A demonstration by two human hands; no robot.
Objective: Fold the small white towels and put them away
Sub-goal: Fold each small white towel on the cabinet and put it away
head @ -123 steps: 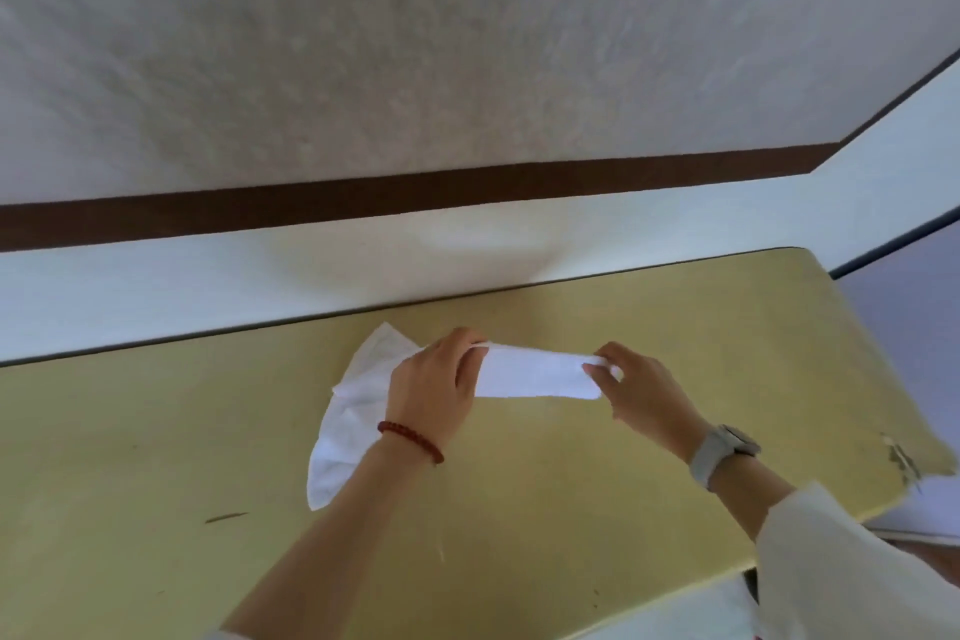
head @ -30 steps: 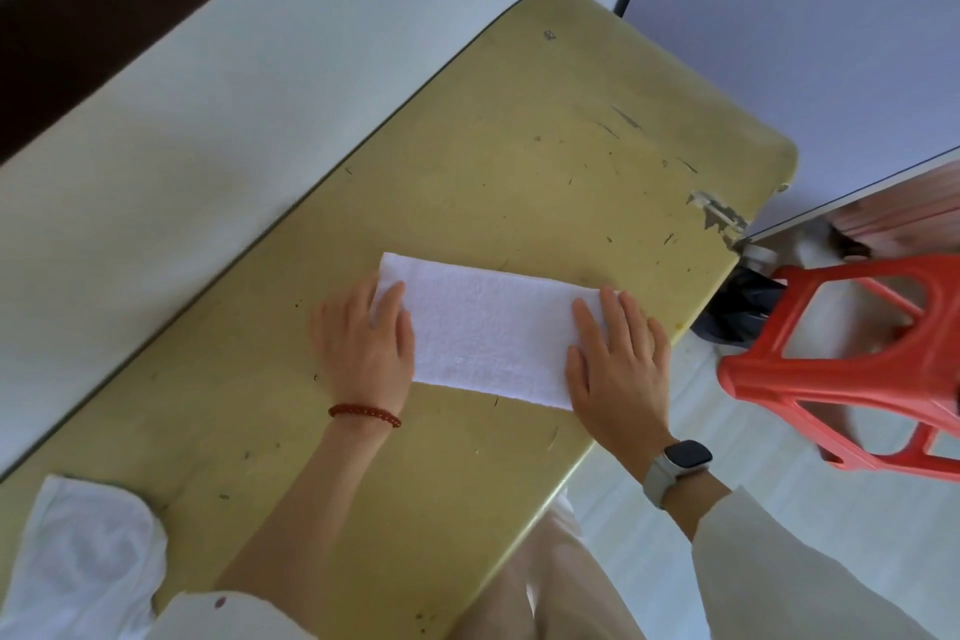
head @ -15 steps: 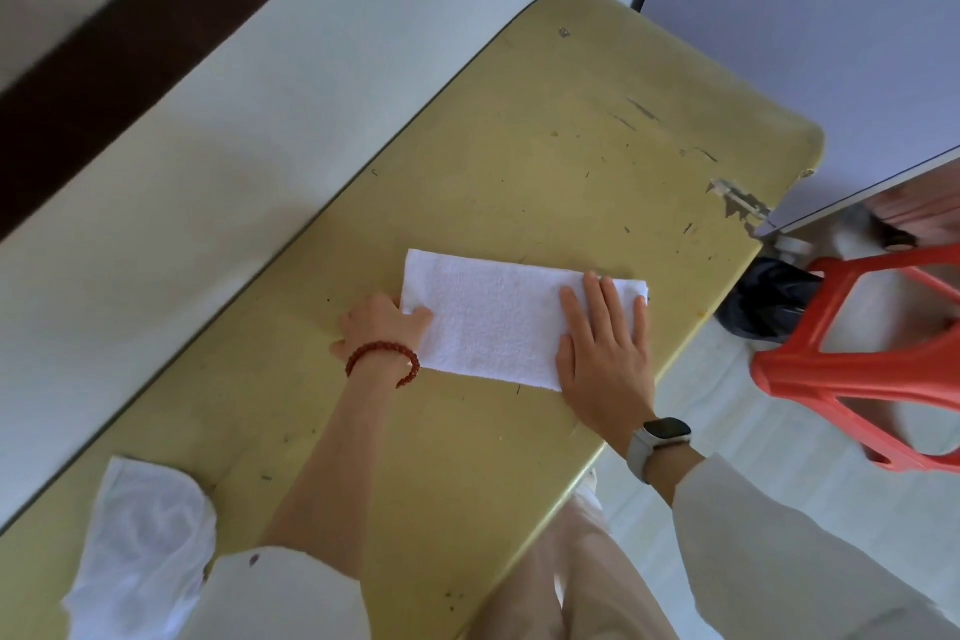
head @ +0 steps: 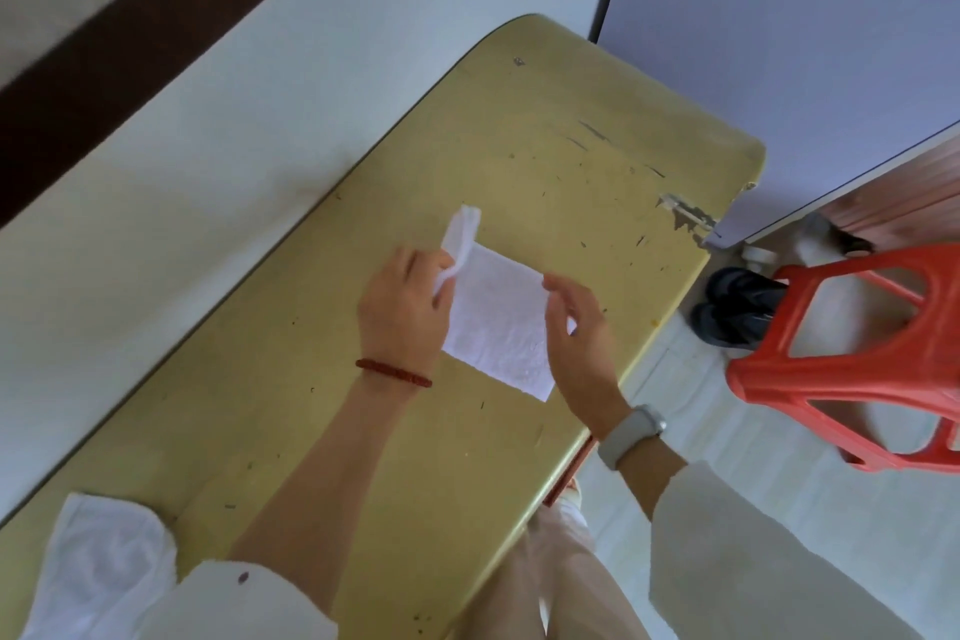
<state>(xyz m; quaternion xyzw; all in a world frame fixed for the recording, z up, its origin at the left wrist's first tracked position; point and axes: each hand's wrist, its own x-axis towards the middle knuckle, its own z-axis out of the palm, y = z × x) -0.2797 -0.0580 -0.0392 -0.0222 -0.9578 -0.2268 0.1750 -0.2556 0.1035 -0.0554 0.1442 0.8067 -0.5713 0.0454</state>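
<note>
You see a small white towel (head: 498, 327) lying as a folded strip on the yellow table (head: 545, 161), near its right edge. Its far-left end is lifted off the surface and curls upward, while the rest lies flat, with the near corner pointing toward you. A second white towel (head: 98, 566) lies unfolded and crumpled at the near-left part of the table, well apart from the first and partly hidden behind your sleeve.
</note>
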